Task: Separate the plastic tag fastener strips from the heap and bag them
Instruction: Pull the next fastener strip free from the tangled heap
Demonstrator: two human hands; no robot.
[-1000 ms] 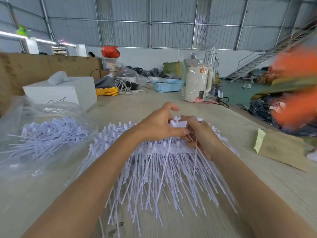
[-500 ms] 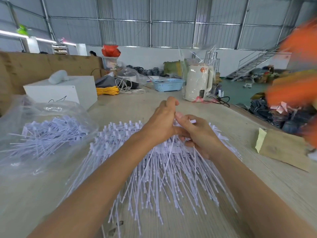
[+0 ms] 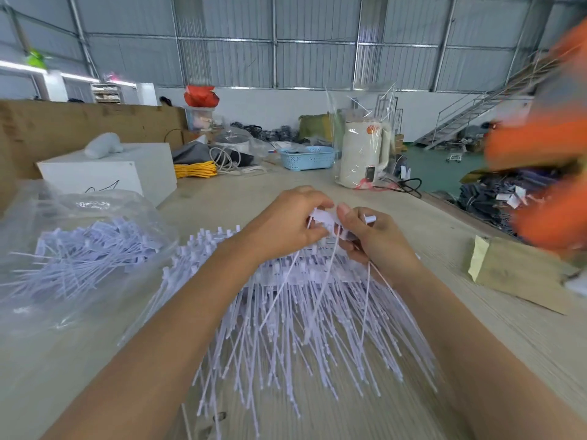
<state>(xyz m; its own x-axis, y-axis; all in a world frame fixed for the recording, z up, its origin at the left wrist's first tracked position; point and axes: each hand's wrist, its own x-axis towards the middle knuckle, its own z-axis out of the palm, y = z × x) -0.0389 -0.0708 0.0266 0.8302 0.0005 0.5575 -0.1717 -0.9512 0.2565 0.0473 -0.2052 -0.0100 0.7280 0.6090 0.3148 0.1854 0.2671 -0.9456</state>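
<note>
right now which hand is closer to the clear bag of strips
Left. The left hand grips strips above the heap, on the side toward the clear bag, which lies farther left. The right hand touches the left hand's far side, farther from the bag.

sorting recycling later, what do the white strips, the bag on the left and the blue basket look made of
Strips: thin white plastic, slightly glossy, bending freely.
Bag: clear soft plastic film; it crinkles, glints and shows its contents.
Basket: probably rigid moulded plastic, pale blue, with patterned cut-outs.
</note>
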